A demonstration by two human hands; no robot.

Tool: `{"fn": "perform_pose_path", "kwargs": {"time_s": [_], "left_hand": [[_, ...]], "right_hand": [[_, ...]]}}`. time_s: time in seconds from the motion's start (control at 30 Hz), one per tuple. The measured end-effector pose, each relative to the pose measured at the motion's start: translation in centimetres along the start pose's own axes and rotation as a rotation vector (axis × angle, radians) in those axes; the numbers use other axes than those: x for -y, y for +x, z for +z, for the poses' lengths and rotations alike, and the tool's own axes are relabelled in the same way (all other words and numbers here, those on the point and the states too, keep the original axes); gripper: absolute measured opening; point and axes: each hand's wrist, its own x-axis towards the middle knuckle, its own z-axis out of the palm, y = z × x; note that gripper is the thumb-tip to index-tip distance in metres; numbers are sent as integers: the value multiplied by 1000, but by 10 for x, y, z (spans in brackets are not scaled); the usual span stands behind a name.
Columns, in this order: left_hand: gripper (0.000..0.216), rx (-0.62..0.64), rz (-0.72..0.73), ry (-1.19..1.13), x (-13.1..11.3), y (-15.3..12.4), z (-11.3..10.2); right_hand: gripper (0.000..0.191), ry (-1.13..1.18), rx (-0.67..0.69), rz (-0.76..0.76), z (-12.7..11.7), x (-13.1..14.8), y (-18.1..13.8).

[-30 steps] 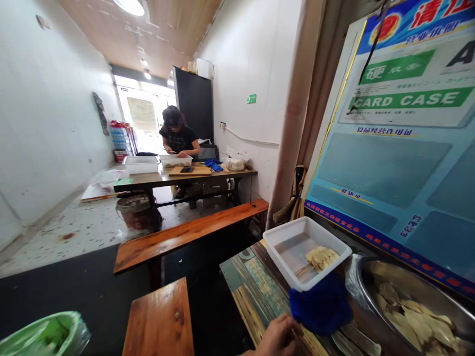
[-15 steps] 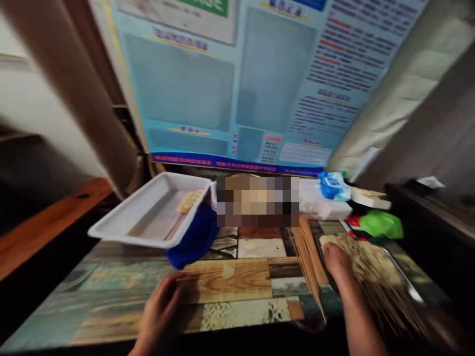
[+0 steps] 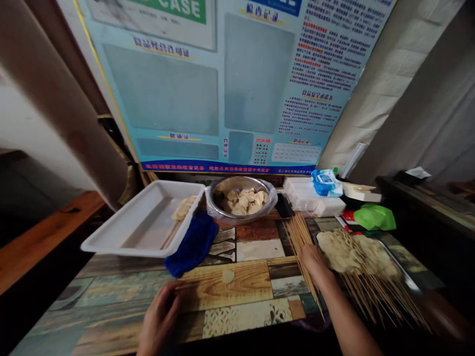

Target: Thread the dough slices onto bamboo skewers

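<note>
My right hand [image 3: 312, 261] is on a bundle of loose bamboo skewers [image 3: 301, 230], its fingers curled down over them; the fingertips are partly hidden. Just right of it, a metal tray [image 3: 403, 267] bears a heap of pale, flat slices threaded on skewers [image 3: 361, 249], their sticks pointing towards me. My left hand [image 3: 160, 312] rests at the front of the table, fingers loosely bent, thumb apart, nothing visible in it. A single pale round slice [image 3: 227, 276] lies on the table between my hands. Behind it stands a metal bowl [image 3: 218, 210] of similar slices [image 3: 245, 201].
At the back left, a white plastic tub [image 3: 122, 249] holds some skewered slices [image 3: 183, 207]. A blue cloth [image 3: 193, 244] lies against it. White packages [image 3: 315, 200], a blue-and-white packet [image 3: 326, 183] and a green bag [image 3: 374, 217] sit at the back right. A poster [image 3: 256, 79] stands behind.
My right hand has moved left from the heap of skewered slices to the loose skewers. My left hand stays about where it was. The view has shifted slightly.
</note>
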Motion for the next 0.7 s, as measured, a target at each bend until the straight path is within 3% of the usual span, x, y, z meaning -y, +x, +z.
{"fn": "perform_pose_path", "kwargs": {"time_s": [0.23,0.43,0.53,0.7], "left_hand": [[31,-6,-8,-30,-7,2,-2],[36,-21,-42,-90,-12,4,-3],[33,-4,-11,-172,-38,26,-2],[23,105,268,-190,-113,101,-2]], "right_hand": [[20,44,-27,39,-17,9,6],[13,192,-313,-37,-58,-7,-23],[14,315,-444,-124,-63,-7,-35],[13,429,-595,-239,-29,18,-33]]}}
